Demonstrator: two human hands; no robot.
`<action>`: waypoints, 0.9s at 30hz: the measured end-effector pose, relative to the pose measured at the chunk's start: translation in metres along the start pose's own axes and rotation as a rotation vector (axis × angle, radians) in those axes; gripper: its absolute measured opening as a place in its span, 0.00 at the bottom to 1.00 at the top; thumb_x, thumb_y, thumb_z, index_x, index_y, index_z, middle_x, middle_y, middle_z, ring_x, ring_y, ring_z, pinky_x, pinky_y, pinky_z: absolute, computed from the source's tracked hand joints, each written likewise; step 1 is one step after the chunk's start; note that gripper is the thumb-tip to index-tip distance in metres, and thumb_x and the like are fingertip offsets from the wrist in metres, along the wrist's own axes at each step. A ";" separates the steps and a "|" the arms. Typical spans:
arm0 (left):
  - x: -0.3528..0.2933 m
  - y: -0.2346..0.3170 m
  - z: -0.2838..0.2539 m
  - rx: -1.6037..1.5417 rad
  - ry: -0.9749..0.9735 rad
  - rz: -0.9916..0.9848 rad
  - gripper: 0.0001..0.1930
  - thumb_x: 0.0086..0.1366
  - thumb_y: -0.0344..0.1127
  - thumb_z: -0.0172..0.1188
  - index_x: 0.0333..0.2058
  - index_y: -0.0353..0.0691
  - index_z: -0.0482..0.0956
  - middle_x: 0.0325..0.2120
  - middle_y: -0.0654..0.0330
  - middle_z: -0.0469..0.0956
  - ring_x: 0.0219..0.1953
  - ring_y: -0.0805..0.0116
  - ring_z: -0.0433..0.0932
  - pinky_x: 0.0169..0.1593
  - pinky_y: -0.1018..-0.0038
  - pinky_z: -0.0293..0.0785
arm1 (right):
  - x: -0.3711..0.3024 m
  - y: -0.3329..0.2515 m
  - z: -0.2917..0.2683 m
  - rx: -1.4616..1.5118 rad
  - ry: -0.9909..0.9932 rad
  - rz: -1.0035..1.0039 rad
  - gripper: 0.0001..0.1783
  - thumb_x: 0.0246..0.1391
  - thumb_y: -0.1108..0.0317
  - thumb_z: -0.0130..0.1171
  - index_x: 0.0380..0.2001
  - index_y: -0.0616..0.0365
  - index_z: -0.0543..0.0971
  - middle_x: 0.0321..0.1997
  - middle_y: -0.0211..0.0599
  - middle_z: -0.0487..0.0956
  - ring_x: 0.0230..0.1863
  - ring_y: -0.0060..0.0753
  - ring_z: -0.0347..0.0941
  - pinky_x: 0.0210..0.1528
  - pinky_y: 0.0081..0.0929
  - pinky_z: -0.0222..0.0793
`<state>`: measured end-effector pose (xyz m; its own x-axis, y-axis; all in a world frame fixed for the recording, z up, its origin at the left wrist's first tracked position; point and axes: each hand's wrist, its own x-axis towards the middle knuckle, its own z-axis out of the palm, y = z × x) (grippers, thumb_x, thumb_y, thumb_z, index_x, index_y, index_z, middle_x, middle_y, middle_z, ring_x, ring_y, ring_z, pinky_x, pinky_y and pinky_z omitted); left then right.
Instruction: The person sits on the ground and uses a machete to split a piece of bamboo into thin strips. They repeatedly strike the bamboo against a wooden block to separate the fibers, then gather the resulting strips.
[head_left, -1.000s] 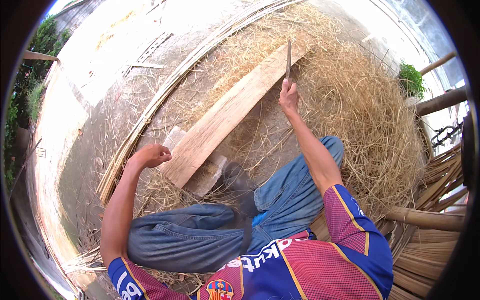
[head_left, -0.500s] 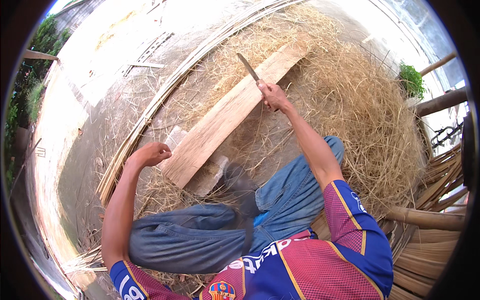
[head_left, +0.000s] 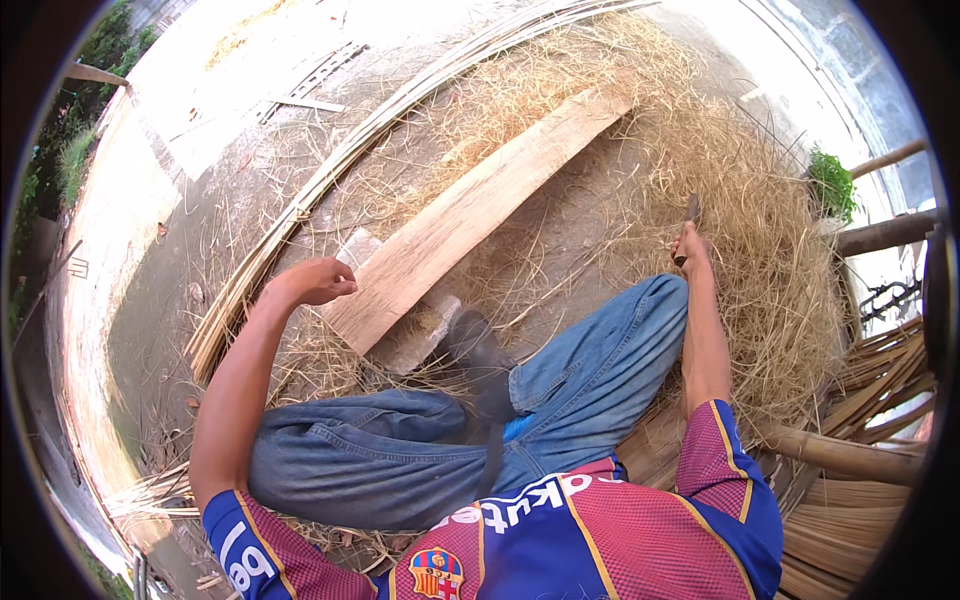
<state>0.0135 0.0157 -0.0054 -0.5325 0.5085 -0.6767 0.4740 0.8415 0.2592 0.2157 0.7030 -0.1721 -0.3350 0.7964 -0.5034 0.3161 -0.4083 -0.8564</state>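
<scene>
Grasping the knife, your right hand is over dry, tangled shavings, right of the long, flat wooden plank. Your left hand curls near its closer end (pinching something or not, I cannot tell), above a rough block.

1. A leafy green plant is seen at the right, just beside a dark wooden pole.
2. Nearer, at the right, a lighter pole is flanked by stacked pale strips.
3. The far left is edged by green shrubs.
4. A short slat is seen lying on the far-left ground.
</scene>
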 end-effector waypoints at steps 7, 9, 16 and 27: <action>-0.007 -0.029 0.001 0.031 0.033 -0.097 0.21 0.70 0.50 0.54 0.51 0.42 0.81 0.46 0.49 0.83 0.48 0.51 0.81 0.54 0.59 0.74 | -0.171 -0.007 0.118 0.002 -0.538 -0.148 0.20 0.64 0.49 0.59 0.36 0.55 0.71 0.25 0.26 0.71 0.18 0.16 0.68 0.17 0.17 0.66; -0.012 -0.041 -0.007 0.043 -0.026 -0.212 0.21 0.70 0.51 0.53 0.51 0.43 0.81 0.45 0.49 0.83 0.49 0.52 0.80 0.55 0.60 0.74 | -0.216 0.027 0.140 -0.009 -0.574 -0.175 0.21 0.64 0.47 0.59 0.36 0.55 0.72 0.23 0.25 0.70 0.16 0.15 0.67 0.16 0.18 0.65; -0.047 -0.118 0.006 -0.103 0.022 -0.474 0.20 0.71 0.46 0.53 0.46 0.33 0.81 0.36 0.54 0.84 0.35 0.64 0.84 0.42 0.66 0.79 | -0.299 0.140 0.167 -0.320 -0.866 -0.276 0.22 0.65 0.47 0.56 0.39 0.58 0.73 0.23 0.36 0.76 0.17 0.28 0.73 0.20 0.29 0.69; -0.060 -0.093 -0.011 -0.179 0.014 -0.547 0.21 0.74 0.49 0.50 0.53 0.39 0.77 0.37 0.58 0.83 0.36 0.67 0.84 0.41 0.66 0.81 | -0.299 0.148 0.166 -0.656 -0.942 -0.499 0.25 0.62 0.44 0.58 0.34 0.59 0.73 0.18 0.38 0.69 0.20 0.41 0.69 0.28 0.41 0.70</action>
<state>-0.0067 -0.0911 0.0190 -0.6766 -0.0082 -0.7363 0.0012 0.9999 -0.0122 0.2147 0.3307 -0.1673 -0.9640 0.0609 -0.2588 0.2630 0.3607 -0.8948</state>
